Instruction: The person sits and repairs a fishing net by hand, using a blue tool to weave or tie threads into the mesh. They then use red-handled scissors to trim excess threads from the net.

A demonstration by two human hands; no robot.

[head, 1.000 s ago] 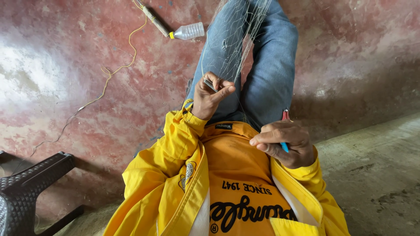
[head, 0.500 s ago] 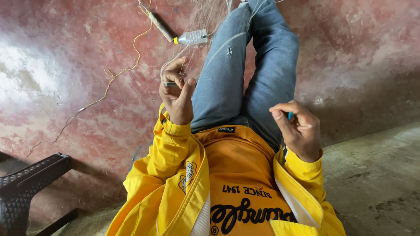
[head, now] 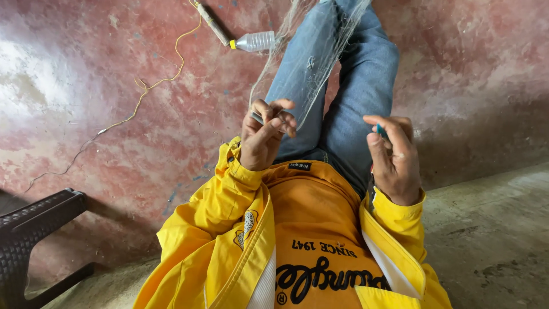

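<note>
A fine pale fishing net (head: 311, 63) is draped over the blue-jeaned legs (head: 349, 97) in the upper middle of the frame, and its lower edge is pinched in the left hand (head: 264, 137), whose fingers are closed on the mesh at centre left. The right hand (head: 394, 157), at centre right, is curled around a small blue tool (head: 380, 130), of which only the tip is seen between thumb and forefinger. The two hands are kept well apart, with open room between them above the orange shirt (head: 317, 229) and yellow jacket (head: 229, 240). Compared with half a second earlier, the left hand is seen nearer the legs, and more of the net is spread over the left leg. One second earlier, the hands were held closer together. A worn floor (head: 86, 86) of mottled red fills the upper left, where a clear plastic bottle (head: 254, 41) is laid beside a stick (head: 213, 24) near the top edge, and a yellow cord (head: 143, 91) is trailed down toward the left. A black plastic stool (head: 34, 229) is cut by the lower left edge, and grey concrete (head: 492, 240) is seen at lower right.
</note>
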